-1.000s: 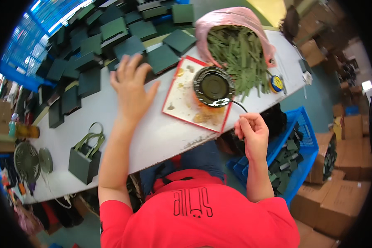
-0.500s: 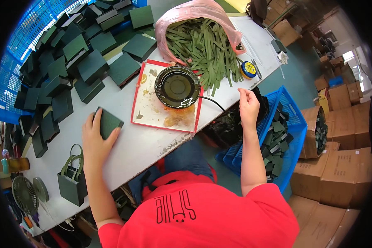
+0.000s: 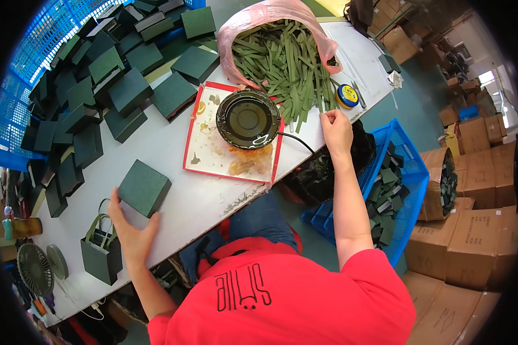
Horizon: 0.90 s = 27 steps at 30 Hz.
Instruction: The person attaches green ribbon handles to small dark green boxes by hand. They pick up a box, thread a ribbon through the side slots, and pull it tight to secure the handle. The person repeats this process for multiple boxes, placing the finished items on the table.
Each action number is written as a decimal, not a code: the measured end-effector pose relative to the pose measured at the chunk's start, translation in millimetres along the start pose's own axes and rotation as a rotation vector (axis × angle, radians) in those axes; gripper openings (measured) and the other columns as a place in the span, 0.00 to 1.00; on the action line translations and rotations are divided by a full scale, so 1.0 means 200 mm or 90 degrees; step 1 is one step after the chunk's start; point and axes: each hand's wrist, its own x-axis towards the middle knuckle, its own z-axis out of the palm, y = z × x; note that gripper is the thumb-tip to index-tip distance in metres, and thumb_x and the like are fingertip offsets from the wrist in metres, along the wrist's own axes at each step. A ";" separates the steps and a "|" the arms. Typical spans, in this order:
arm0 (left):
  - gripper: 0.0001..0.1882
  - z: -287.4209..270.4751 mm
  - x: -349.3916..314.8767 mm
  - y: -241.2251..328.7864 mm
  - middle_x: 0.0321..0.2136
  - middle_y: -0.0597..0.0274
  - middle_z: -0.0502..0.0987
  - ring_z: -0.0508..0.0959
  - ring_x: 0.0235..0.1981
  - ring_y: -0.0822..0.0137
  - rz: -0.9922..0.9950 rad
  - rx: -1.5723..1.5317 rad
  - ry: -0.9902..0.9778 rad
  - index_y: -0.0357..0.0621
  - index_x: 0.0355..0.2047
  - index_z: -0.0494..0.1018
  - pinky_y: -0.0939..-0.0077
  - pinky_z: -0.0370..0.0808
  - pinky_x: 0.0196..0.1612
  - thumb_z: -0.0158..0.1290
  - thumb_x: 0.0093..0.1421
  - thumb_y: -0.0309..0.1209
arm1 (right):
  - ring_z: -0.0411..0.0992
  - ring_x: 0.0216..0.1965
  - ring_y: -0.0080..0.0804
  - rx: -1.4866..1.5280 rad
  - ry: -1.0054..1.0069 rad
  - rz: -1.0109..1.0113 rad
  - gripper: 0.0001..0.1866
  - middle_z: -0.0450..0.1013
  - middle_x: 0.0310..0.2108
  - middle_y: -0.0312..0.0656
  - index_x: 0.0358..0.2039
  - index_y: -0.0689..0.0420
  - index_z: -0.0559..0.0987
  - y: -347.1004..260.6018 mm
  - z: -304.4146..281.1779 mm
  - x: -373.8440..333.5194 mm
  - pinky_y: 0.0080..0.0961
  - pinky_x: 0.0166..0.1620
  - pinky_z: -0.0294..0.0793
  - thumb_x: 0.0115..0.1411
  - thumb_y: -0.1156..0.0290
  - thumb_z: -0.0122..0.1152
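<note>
A dark green box (image 3: 144,184) lies on the table left of the middle. Just below it is my left hand (image 3: 133,233), with thumb and fingers spread apart; the fingertips are at the box's near edges. My right hand (image 3: 338,135) is at the right edge of the table, thumb and fingertips pinched together beside the loose ends of green ribbon strips (image 3: 293,75). Whatever the pinch holds is too small to make out. Between the hands, a round black pot of dark liquid (image 3: 248,119) sits on a stained, red-edged board (image 3: 204,155).
Many green boxes (image 3: 129,92) are heaped at the far left by a blue crate (image 3: 11,103). A small green bag with handles (image 3: 101,256) stands beside a fan (image 3: 35,270). A pink plastic bag (image 3: 230,49) surrounds the strips. A round yellow-and-blue tin (image 3: 347,96) and a blue basket (image 3: 411,172) are right.
My left hand has drawn back toward me and loosened around the box, which now lies turned with its broad face showing. My right hand has moved slightly left, to the strip ends.
</note>
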 end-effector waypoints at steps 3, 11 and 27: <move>0.54 0.01 0.00 0.02 0.64 0.51 0.61 0.61 0.66 0.54 0.029 -0.169 0.118 0.46 0.70 0.53 0.54 0.56 0.67 0.66 0.41 0.28 | 0.76 0.34 0.46 0.014 -0.013 -0.023 0.11 0.77 0.30 0.46 0.29 0.59 0.79 0.02 0.00 0.00 0.39 0.39 0.75 0.59 0.63 0.63; 0.52 -0.15 0.05 0.20 0.60 0.51 0.68 0.66 0.62 0.51 0.242 0.045 0.058 0.38 0.64 0.61 0.58 0.59 0.63 0.69 0.36 0.35 | 0.77 0.36 0.45 0.069 -0.035 -0.013 0.18 0.79 0.33 0.49 0.38 0.62 0.81 0.06 0.01 -0.03 0.36 0.42 0.75 0.61 0.58 0.62; 0.55 0.05 0.04 0.23 0.63 0.48 0.63 0.62 0.63 0.47 0.175 0.228 -0.162 0.45 0.68 0.59 0.52 0.53 0.68 0.71 0.37 0.36 | 0.76 0.32 0.48 0.122 -0.046 -0.011 0.11 0.77 0.32 0.52 0.35 0.66 0.73 0.02 -0.09 -0.19 0.38 0.39 0.74 0.65 0.69 0.57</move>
